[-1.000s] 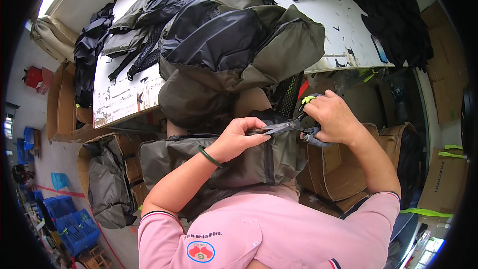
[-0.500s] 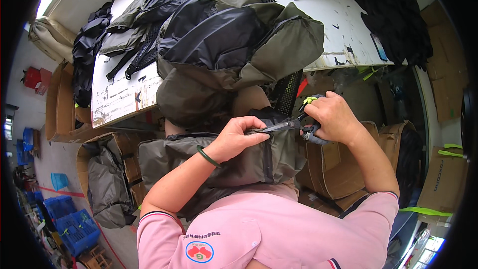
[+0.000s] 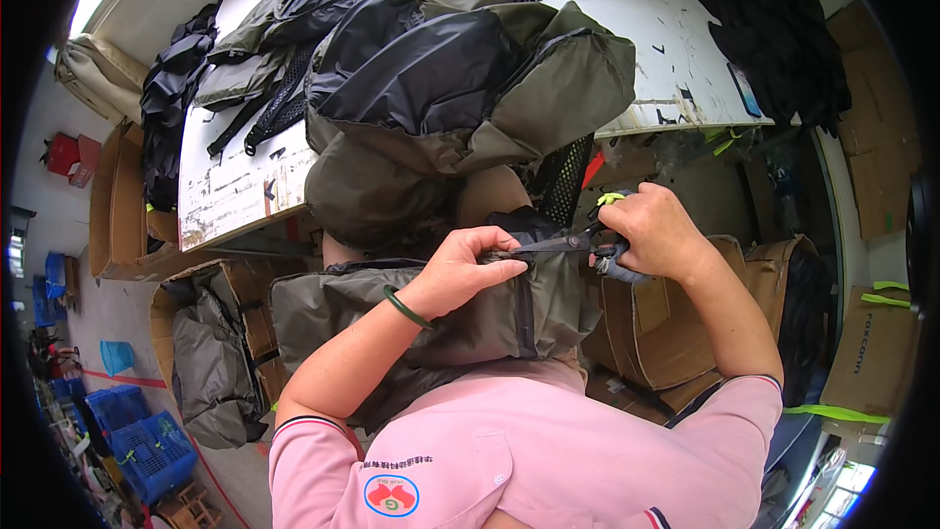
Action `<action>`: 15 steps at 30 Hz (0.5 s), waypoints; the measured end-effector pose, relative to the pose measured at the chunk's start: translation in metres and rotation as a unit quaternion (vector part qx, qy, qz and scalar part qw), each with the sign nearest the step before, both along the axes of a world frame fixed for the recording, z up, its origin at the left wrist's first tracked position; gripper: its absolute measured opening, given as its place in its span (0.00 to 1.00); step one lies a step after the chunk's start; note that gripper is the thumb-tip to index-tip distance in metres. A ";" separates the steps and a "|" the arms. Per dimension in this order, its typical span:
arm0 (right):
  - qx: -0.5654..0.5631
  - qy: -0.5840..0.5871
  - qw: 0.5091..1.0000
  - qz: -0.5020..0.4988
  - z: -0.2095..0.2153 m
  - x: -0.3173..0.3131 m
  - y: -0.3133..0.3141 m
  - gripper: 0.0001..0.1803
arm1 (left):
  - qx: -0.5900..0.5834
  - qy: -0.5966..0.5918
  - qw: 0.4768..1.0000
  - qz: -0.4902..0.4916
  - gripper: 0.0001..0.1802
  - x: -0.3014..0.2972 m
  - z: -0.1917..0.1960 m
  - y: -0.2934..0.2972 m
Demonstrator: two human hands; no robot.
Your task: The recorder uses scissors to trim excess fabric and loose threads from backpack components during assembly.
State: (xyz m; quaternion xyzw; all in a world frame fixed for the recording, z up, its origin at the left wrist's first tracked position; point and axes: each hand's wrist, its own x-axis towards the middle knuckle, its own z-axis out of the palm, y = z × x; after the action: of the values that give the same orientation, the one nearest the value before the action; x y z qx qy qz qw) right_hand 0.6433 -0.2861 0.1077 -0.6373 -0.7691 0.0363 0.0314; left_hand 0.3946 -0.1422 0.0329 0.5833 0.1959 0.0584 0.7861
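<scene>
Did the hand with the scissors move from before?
No. The right hand with the scissors sits at the same spot below the white table's edge.

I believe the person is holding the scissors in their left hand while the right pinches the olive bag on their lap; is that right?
Not quite: the hands are swapped. In the head view, the right hand holds the scissors, and the left hand, the one with a green bangle on its wrist, pinches the olive bag on the lap.
</scene>
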 end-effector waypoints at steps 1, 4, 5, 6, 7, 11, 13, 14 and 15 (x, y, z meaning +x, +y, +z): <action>0.000 0.000 1.000 0.000 -0.001 0.001 0.000 0.13 | 0.000 0.000 1.000 0.000 0.06 0.000 -0.001 0.001; 0.013 0.001 1.000 -0.007 -0.002 0.001 0.001 0.16 | 0.023 -0.011 1.000 0.004 0.06 -0.001 -0.006 0.001; 0.018 0.057 0.998 -0.027 -0.002 -0.001 0.001 0.19 | 0.011 -0.015 1.000 0.004 0.06 0.000 -0.006 0.001; 0.024 0.115 0.992 -0.044 -0.004 -0.004 0.003 0.23 | 0.001 -0.018 1.000 0.008 0.06 0.001 -0.006 0.000; 0.026 0.121 0.992 -0.032 -0.004 -0.013 0.009 0.23 | 0.016 -0.025 1.000 0.008 0.07 0.000 -0.008 -0.001; -0.032 0.396 0.912 -0.107 -0.014 -0.053 0.024 0.18 | 0.049 -0.086 0.995 -0.015 0.08 0.009 -0.014 -0.006; -0.056 0.392 0.915 -0.078 -0.019 -0.058 0.029 0.15 | 0.161 -0.106 0.981 -0.025 0.12 0.000 -0.012 0.003; -0.056 0.395 0.914 -0.069 -0.019 -0.056 0.029 0.15 | 0.165 -0.102 0.981 -0.018 0.12 -0.012 -0.011 0.017; -0.084 0.406 0.906 -0.083 -0.016 -0.053 0.028 0.17 | 0.308 -0.089 0.947 -0.030 0.14 -0.030 -0.009 0.035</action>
State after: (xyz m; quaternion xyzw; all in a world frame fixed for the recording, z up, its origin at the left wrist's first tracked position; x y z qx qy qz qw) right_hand 0.5906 -0.2579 0.0922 -0.6288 -0.6285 0.3540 0.2902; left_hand 0.3642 -0.1076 0.0235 0.7953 0.0798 0.1442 0.5833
